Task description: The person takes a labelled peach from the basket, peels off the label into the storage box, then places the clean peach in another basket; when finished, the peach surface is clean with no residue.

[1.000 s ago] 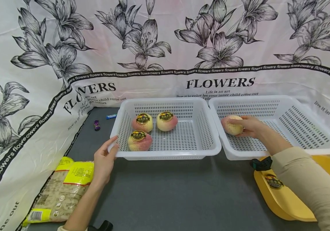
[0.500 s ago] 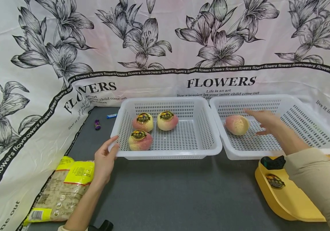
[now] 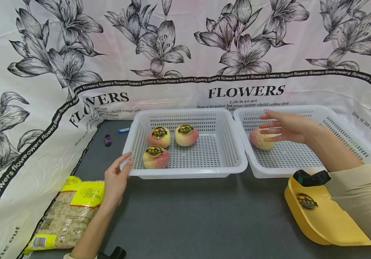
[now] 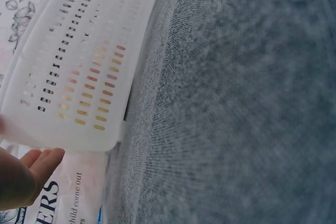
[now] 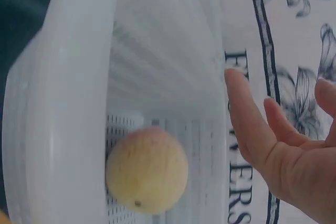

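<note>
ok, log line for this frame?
left hand: holds left basket rim | right hand: open above peach | peach: in right basket

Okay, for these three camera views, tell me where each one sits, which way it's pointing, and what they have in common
Head: worn on the head, looking forward and down at both baskets; shows the left hand gripping the left basket and the open right hand above the peach.
Left wrist: low beside the table, facing the left basket's wall; only fingertips show.
Right wrist: looks down into the right basket; fingers show beside the peach.
Shared: head and right wrist both show that peach and right hand.
</note>
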Motion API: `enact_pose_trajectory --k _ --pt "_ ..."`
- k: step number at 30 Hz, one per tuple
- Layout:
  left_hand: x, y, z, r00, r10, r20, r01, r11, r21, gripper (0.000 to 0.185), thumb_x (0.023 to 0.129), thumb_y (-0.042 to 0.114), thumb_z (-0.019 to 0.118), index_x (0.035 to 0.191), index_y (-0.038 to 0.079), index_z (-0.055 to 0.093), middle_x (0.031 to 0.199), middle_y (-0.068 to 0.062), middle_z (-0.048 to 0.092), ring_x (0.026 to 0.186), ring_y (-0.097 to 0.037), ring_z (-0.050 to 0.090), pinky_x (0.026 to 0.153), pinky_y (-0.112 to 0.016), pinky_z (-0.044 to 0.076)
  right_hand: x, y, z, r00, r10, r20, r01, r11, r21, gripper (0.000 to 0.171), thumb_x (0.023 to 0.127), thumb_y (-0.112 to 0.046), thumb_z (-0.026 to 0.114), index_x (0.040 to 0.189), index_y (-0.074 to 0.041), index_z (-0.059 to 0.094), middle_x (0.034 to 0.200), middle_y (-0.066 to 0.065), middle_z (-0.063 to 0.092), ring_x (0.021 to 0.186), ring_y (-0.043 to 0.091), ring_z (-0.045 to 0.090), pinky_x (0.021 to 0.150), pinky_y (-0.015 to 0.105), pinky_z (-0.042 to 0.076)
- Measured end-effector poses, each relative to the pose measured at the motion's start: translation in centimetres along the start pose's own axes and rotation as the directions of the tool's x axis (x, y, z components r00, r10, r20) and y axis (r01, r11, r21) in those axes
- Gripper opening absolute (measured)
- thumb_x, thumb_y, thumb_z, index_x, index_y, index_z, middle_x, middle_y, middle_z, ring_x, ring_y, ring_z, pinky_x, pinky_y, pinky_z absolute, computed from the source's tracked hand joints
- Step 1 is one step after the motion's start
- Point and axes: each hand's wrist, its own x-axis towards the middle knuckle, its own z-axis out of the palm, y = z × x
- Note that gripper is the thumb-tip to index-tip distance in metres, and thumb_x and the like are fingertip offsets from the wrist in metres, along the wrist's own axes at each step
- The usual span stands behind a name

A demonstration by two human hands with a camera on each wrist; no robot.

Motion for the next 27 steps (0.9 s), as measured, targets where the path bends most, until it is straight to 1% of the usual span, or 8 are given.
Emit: enact_pose_trajectory --k 5,9,13,18,20,22,25,27 --pt "-0.1 0.0 -0.1 1.000 -0.004 0.003 0.004 1.000 -0.002 0.038 0.099 0.015 0.053 0.137 0.009 0.053 0.135 -0.011 0.050 0.093 -0.020 0.056 0.070 -0.021 0.048 0.6 -1.3 3.4 0.997 -0.039 0.065 0.035 0.998 0.051 0.076 0.098 -0.048 0.044 0.149 0.000 0.015 0.144 0.028 0.026 0.112 0.028 0.053 0.091 0.048 0.045" --pt "0.0 -0.1 -0.1 1.000 0.012 0.018 -0.012 1.000 -0.022 0.038 0.099 0.015 0.052 0.136 0.009 0.052 0.135 -0.012 0.050 0.099 -0.028 0.055 0.072 -0.021 0.049 1.2 -1.8 6.2 0.990 -0.065 0.128 0.057 0.996 0.066 0.068 0.100 -0.041 0.045 0.148 0.001 0.019 0.142 0.027 0.030 0.120 0.036 0.045 0.091 0.047 0.046" --pt "0.0 -0.2 -0.1 0.999 0.033 0.033 -0.031 0.998 -0.046 0.038 0.099 0.014 0.052 0.136 0.007 0.052 0.135 -0.013 0.049 0.102 -0.031 0.054 0.072 -0.021 0.049 2.2 -2.0 8.9 0.983 -0.063 0.175 0.053 0.997 0.062 0.061 0.101 -0.036 0.046 0.146 0.000 0.025 0.141 0.026 0.033 0.125 0.040 0.039 0.091 0.050 0.045" --pt "0.0 -0.1 -0.1 0.999 0.031 0.027 -0.030 0.998 -0.055 0.038 0.099 0.011 0.051 0.136 0.007 0.052 0.136 -0.013 0.049 0.103 -0.032 0.054 0.072 -0.019 0.050 3.7 -2.2 12.1 0.967 -0.050 0.252 0.024 0.994 0.107 0.064 0.102 -0.029 0.046 0.150 -0.002 0.014 0.143 0.026 0.030 0.130 0.040 0.035 0.096 0.054 0.039" --pt "0.0 -0.1 0.0 0.999 0.030 0.026 -0.028 0.998 -0.060 0.038 0.099 0.010 0.051 0.136 0.006 0.052 0.136 -0.014 0.049 0.102 -0.031 0.055 0.072 -0.019 0.050 4.3 -2.2 13.4 0.962 -0.051 0.269 0.016 0.991 0.131 0.063 0.101 -0.025 0.048 0.150 -0.002 0.016 0.144 0.026 0.029 0.131 0.040 0.033 0.095 0.055 0.039" --pt "0.0 0.0 0.0 0.999 0.028 0.030 -0.026 0.997 -0.067 0.038 0.099 0.010 0.051 0.136 0.006 0.052 0.137 -0.013 0.048 0.104 -0.031 0.054 0.073 -0.019 0.050 5.1 -2.2 14.6 0.959 -0.046 0.278 0.004 0.989 0.149 0.060 0.100 -0.023 0.050 0.149 -0.003 0.021 0.144 0.025 0.031 0.132 0.040 0.032 0.095 0.055 0.039" --pt "-0.1 0.0 0.0 0.999 0.026 0.034 -0.024 0.997 -0.071 0.037 0.099 0.010 0.051 0.136 0.007 0.052 0.137 -0.012 0.047 0.104 -0.031 0.054 0.073 -0.019 0.050 6.1 -2.1 16.6 0.966 -0.030 0.257 -0.009 0.989 0.146 0.053 0.098 -0.019 0.055 0.144 -0.004 0.033 0.142 0.022 0.035 0.130 0.040 0.033 0.093 0.054 0.042" --pt "-0.1 0.1 0.0 0.999 0.026 0.038 -0.023 0.997 -0.080 0.038 0.099 0.010 0.050 0.137 0.006 0.052 0.138 -0.012 0.046 0.107 -0.032 0.054 0.074 -0.019 0.050 6.8 -2.0 17.8 0.971 -0.016 0.240 -0.018 0.990 0.139 0.052 0.096 -0.017 0.058 0.142 -0.006 0.037 0.140 0.018 0.038 0.131 0.039 0.034 0.092 0.053 0.043"
